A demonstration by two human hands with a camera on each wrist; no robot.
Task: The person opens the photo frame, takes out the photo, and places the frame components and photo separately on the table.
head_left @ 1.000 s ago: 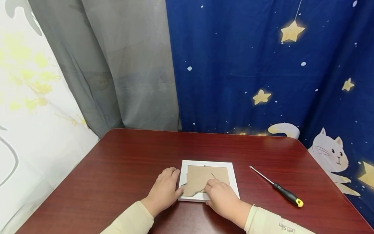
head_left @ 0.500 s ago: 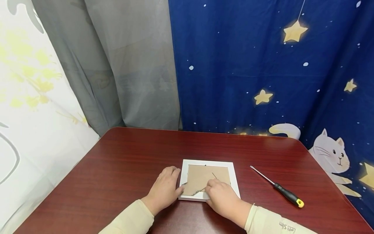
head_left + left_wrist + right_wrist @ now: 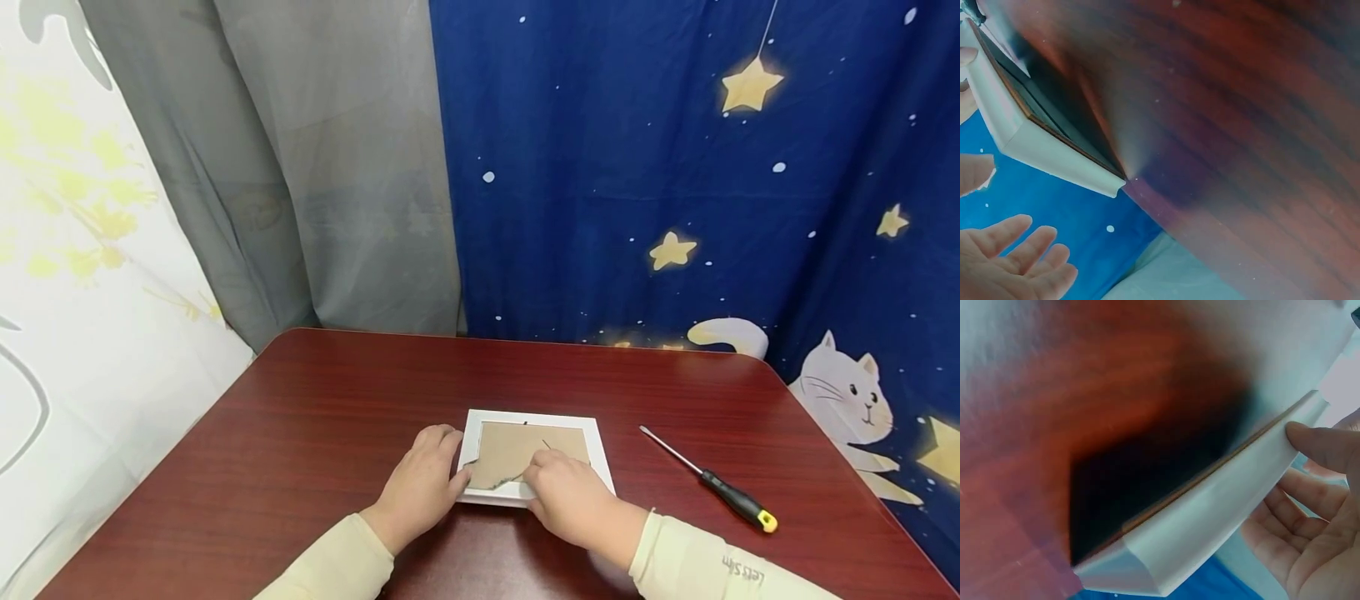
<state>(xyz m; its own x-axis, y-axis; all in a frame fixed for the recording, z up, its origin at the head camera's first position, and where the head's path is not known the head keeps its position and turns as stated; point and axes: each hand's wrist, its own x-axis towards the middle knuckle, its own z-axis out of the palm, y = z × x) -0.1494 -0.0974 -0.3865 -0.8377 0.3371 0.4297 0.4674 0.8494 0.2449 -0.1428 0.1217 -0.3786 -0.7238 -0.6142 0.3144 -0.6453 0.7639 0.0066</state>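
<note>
A white picture frame (image 3: 510, 417) lies face down on the table, its brown cardboard backing (image 3: 517, 450) torn ragged along the near left. My right hand (image 3: 573, 500) grips its near edge toward the right, thumb on the white side and fingers over the backing. In the right wrist view that thumb (image 3: 1322, 447) presses the frame's side, and a dark gap shows under the near edge. At the left side rests my left hand (image 3: 420, 479), thumb at the torn corner. Its fingers (image 3: 1022, 250) look loosely extended in the left wrist view; whether they touch the frame is unclear.
A flat-tipped screwdriver (image 3: 720, 487) with a black and yellow handle lies right of the frame. The reddish-brown table (image 3: 360, 375) has a rounded far edge. Behind it hang a grey curtain (image 3: 360, 167) and a blue star-patterned curtain (image 3: 585, 167).
The frame's near edge has tipped up off the table, while its far edge stays about where it was. Both hands keep their places, with the right hand rising slightly.
</note>
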